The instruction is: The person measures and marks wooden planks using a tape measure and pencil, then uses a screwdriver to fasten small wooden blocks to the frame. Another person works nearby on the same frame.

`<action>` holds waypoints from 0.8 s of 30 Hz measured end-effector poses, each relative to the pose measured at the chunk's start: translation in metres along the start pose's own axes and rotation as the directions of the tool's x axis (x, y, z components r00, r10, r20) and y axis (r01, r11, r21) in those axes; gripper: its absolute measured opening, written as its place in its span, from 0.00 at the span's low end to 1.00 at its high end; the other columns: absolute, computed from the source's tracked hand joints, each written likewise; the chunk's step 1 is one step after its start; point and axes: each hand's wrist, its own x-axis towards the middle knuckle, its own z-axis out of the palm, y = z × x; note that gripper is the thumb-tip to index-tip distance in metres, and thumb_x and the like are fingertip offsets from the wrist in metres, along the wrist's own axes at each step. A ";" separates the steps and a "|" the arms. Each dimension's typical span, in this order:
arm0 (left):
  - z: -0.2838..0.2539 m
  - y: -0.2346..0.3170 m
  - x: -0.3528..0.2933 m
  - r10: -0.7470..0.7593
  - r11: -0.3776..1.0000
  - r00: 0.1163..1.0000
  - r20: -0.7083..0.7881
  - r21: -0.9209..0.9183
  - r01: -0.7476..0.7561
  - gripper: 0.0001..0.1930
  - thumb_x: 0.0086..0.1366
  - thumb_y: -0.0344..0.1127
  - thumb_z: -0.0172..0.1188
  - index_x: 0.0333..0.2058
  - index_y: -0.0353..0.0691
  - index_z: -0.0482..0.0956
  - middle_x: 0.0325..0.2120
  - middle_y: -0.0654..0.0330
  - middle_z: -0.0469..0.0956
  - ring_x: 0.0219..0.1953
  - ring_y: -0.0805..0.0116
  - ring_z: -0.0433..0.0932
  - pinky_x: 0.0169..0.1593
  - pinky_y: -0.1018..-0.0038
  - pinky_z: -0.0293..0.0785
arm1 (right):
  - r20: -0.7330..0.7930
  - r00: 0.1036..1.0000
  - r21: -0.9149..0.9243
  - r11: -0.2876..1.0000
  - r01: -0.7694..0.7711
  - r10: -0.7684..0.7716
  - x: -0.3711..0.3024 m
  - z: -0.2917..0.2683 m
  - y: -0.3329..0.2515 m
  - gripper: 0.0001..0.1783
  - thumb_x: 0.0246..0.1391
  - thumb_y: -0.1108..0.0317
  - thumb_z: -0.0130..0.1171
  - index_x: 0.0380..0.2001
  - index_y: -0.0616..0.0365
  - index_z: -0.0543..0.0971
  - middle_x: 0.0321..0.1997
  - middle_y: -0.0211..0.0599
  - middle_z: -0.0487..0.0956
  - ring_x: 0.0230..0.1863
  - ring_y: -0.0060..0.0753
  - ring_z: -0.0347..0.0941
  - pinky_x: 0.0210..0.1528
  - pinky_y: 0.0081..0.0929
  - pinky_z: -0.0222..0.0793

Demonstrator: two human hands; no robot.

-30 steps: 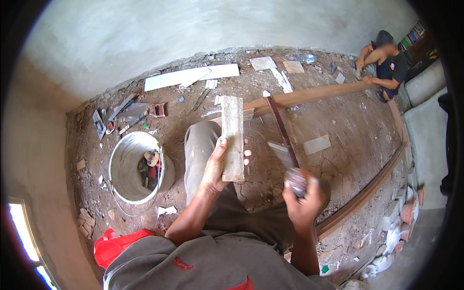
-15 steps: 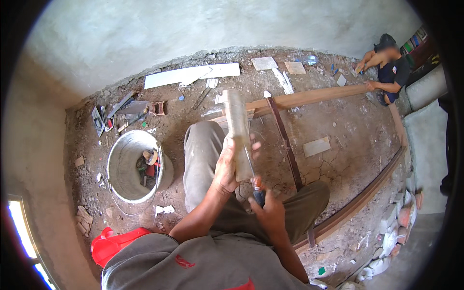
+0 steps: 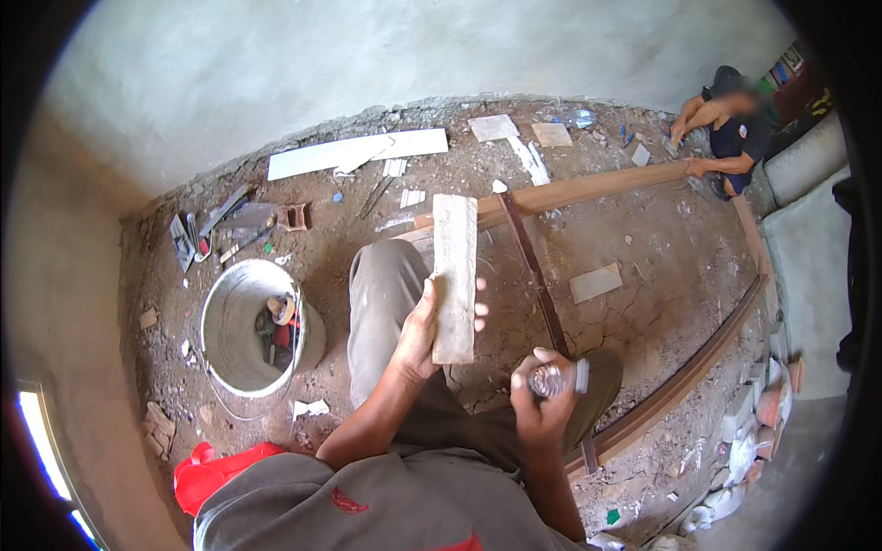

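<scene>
In my left hand (image 3: 421, 332) is a short, pale wooden board (image 3: 455, 275), held upright, thumb on its left edge and fingers showing past its right edge. My right hand (image 3: 538, 409), lower and to the right, is closed around a small clear jar-like thing (image 3: 549, 380) with a whitish rim on its right. It is blurred, and its contents cannot be made out. My two hands are apart, above my bent legs.
A bucket (image 3: 213, 317) holding tools stands left. A handsaw (image 3: 253, 217) and other tools lie beyond it. Long wooden beams (image 3: 570, 188) and a dark crossbar (image 3: 533, 262) lie ahead. A co-worker (image 3: 735, 138) crouches far right, one hand on the beam.
My right hand has moved right, away from the board. The orange-and-dark-handled tool with a thin blade is no longer visible. The board has turned its broad face toward me and sits slightly lower.
</scene>
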 end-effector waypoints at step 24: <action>0.001 0.011 -0.046 -0.019 0.932 0.990 -0.142 0.355 0.069 0.42 0.72 0.53 0.55 0.76 0.43 0.48 0.57 0.53 0.71 0.42 0.61 0.81 0.42 0.67 0.81 | -0.021 1.000 -0.358 0.934 -0.011 0.003 0.018 0.024 0.037 0.24 0.61 0.67 0.64 0.58 0.66 0.74 0.28 0.34 0.75 0.23 0.29 0.70 0.30 0.33 0.70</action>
